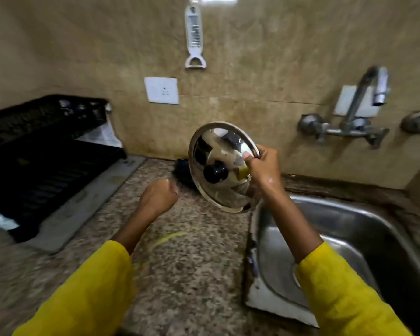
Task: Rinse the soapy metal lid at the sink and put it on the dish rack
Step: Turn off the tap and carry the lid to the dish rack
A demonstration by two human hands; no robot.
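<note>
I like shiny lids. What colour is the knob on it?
Black; the knob on the metal lid shows in the head view.

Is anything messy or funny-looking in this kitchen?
Nothing is broken or spilled. One small oddity: a thin yellow streak lies on the speckled counter between the arms, too blurred to identify. The right hand holds the metal lid tilted on edge beside the sink.
</note>
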